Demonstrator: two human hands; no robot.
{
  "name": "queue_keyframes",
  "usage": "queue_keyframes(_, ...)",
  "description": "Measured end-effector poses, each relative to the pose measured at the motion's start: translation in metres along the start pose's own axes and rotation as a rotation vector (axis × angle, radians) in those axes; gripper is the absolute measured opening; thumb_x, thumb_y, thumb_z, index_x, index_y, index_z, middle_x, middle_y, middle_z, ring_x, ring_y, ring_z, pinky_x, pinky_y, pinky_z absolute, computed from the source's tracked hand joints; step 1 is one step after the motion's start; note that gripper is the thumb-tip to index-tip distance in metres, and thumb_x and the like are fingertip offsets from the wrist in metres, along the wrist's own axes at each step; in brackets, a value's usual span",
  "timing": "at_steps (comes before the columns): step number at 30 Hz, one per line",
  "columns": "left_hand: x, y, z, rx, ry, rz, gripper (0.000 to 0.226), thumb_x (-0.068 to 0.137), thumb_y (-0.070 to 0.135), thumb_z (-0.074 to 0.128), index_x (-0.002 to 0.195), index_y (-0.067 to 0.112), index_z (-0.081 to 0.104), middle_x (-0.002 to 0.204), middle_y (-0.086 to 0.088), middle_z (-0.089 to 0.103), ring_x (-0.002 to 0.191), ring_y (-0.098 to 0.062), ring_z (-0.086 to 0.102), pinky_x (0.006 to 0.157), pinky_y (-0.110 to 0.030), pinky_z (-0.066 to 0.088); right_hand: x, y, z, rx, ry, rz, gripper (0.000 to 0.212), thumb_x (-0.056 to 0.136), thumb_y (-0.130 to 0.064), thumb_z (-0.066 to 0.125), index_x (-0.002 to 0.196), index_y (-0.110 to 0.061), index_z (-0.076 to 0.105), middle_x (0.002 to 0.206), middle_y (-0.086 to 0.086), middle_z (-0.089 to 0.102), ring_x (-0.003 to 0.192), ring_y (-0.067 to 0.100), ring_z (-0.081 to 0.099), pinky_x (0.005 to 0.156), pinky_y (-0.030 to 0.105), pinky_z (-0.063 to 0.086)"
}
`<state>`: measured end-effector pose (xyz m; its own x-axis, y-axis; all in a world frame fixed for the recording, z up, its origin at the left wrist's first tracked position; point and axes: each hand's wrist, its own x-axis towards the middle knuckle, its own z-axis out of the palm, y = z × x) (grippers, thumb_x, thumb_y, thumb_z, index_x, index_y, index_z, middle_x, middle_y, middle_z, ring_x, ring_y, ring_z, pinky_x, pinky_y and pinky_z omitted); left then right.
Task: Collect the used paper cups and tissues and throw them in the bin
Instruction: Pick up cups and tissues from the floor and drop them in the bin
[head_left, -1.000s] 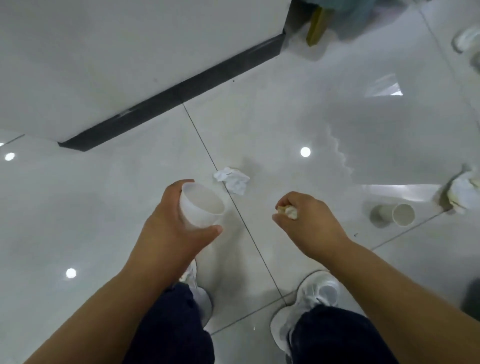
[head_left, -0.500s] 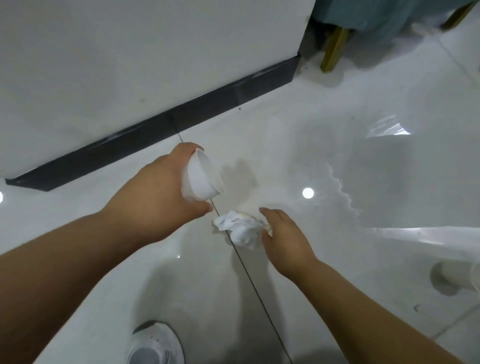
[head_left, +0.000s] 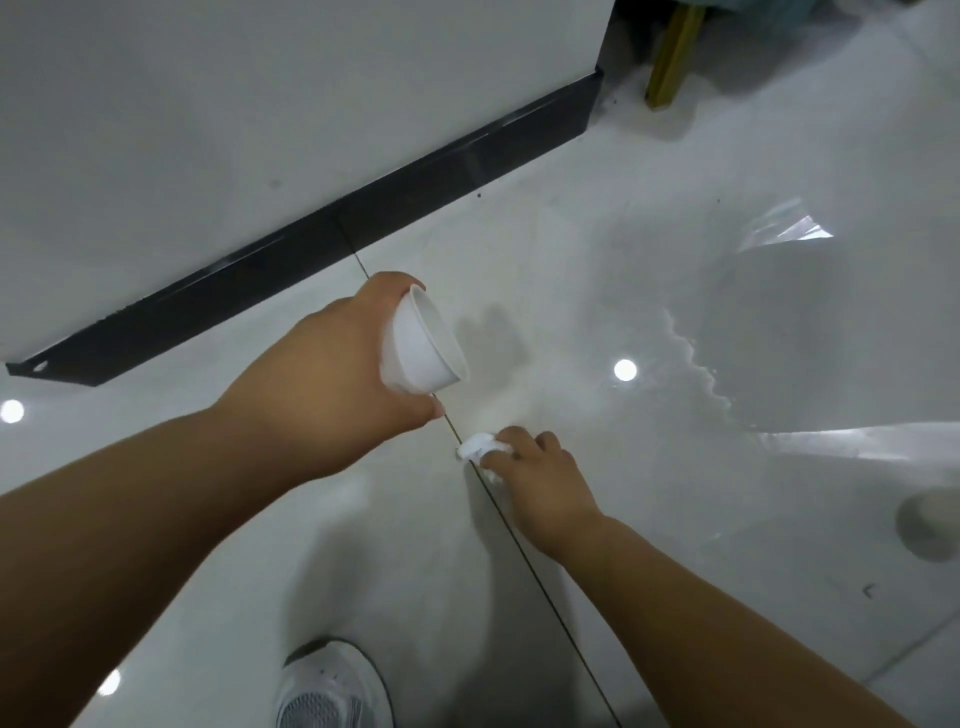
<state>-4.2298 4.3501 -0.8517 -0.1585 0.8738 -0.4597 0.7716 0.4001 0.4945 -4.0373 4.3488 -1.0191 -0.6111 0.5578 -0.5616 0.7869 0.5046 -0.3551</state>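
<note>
My left hand (head_left: 332, 384) gripping a tilted white paper cup (head_left: 421, 348), nearer right, my right hand (head_left: 540, 478) pinching a crumpled white tissue (head_left: 475, 444) on glossy pale floor tiles (head_left: 701, 530)

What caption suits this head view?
Left hand holds a cup while right hand grips a tissue at the floor.

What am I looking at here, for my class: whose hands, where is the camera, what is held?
No machine: these are a person's two bare hands, filmed by one head-worn camera looking down at a glossy tiled floor. The left hand grips a white paper cup, tilted, mouth toward the right. The right hand reaches down and pinches a crumpled tissue at a tile joint. A blurred cup-like shape lies near the right edge. Below is a white shoe; a dark skirting strip runs along the wall.
</note>
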Motion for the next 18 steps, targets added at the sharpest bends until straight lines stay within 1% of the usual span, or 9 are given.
queue_keyframes(2, -0.001, 0.007, 0.002, -0.005, -0.010, 0.021, 0.073, 0.070, 0.034, 0.079, 0.127, 0.036, 0.033, 0.108, 0.010, 0.048, 0.091, -0.010, 0.049, 0.063, -0.017, 0.039, -0.002, 0.004, -0.011, 0.045, 0.029, 0.033, 0.048, 0.090, -0.006, 0.049, 0.135, -0.022, 0.046, 0.140, 0.006, 0.037, 0.116, 0.028, 0.038, 0.097, 0.035, 0.040)
queue_keyframes(4, 0.001, 0.015, 0.005, -0.014, -0.009, 0.039, 0.073, 0.071, 0.035, 0.079, 0.127, 0.036, 0.033, 0.109, 0.010, 0.048, 0.092, -0.011, 0.049, 0.068, -0.022, 0.041, -0.005, 0.012, -0.024, 0.099, 0.100, 0.060, 0.038, 0.092, -0.010, 0.047, 0.128, -0.021, 0.050, 0.132, 0.007, 0.043, 0.112, 0.025, 0.039, 0.093, 0.032, 0.041)
queue_keyframes(5, 0.003, 0.021, 0.006, -0.023, -0.003, 0.055, 0.072, 0.071, 0.035, 0.079, 0.127, 0.036, 0.033, 0.109, 0.011, 0.048, 0.091, -0.009, 0.049, 0.068, -0.020, 0.041, -0.007, 0.017, -0.033, 0.121, 0.143, 0.069, 0.033, 0.094, -0.013, 0.047, 0.125, -0.022, 0.052, 0.128, 0.006, 0.046, 0.110, 0.024, 0.041, 0.092, 0.031, 0.041)
queue_keyframes(7, 0.011, 0.038, 0.010, -0.034, 0.020, 0.097, 0.071, 0.071, 0.035, 0.080, 0.124, 0.038, 0.032, 0.106, 0.013, 0.046, 0.084, -0.006, 0.047, 0.062, -0.012, 0.036, -0.016, 0.031, -0.056, 0.132, 0.224, 0.082, 0.025, 0.096, -0.024, 0.050, 0.120, -0.022, 0.056, 0.122, 0.004, 0.051, 0.107, 0.022, 0.044, 0.091, 0.030, 0.043)
queue_keyframes(9, 0.020, 0.059, 0.014, -0.049, 0.037, 0.128, 0.071, 0.071, 0.036, 0.080, 0.122, 0.040, 0.030, 0.106, 0.014, 0.044, 0.080, -0.004, 0.046, 0.060, -0.008, 0.031, -0.030, 0.048, -0.084, 0.143, 0.296, 0.120, 0.025, 0.093, -0.037, 0.055, 0.115, -0.024, 0.057, 0.117, 0.001, 0.054, 0.104, 0.019, 0.046, 0.088, 0.028, 0.044)
queue_keyframes(11, 0.028, 0.081, 0.018, -0.100, 0.030, 0.153, 0.072, 0.072, 0.036, 0.079, 0.124, 0.041, 0.029, 0.107, 0.014, 0.045, 0.084, -0.007, 0.046, 0.060, -0.009, 0.033, -0.048, 0.068, -0.115, 0.168, 0.374, 0.190, 0.029, 0.089, -0.044, 0.061, 0.111, -0.026, 0.058, 0.112, -0.002, 0.055, 0.100, 0.016, 0.046, 0.083, 0.026, 0.042)
queue_keyframes(14, 0.040, 0.113, 0.025, -0.201, 0.006, 0.190, 0.070, 0.073, 0.036, 0.078, 0.121, 0.042, 0.029, 0.103, 0.016, 0.046, 0.086, -0.007, 0.049, 0.062, -0.012, 0.037, -0.081, 0.100, -0.158, 0.212, 0.500, 0.291, 0.029, 0.084, -0.046, 0.066, 0.102, -0.026, 0.056, 0.102, -0.003, 0.057, 0.091, 0.015, 0.044, 0.073, 0.027, 0.038)
queue_keyframes(18, 0.041, 0.153, 0.039, -0.305, 0.010, 0.189, 0.064, 0.073, 0.033, 0.078, 0.114, 0.043, 0.029, 0.095, 0.023, 0.044, 0.082, 0.000, 0.048, 0.058, -0.011, 0.035, -0.135, 0.141, -0.200, 0.320, 0.626, 0.396, 0.027, 0.081, -0.042, 0.071, 0.096, -0.027, 0.053, 0.091, -0.004, 0.058, 0.084, 0.018, 0.053, 0.068, 0.032, 0.044)
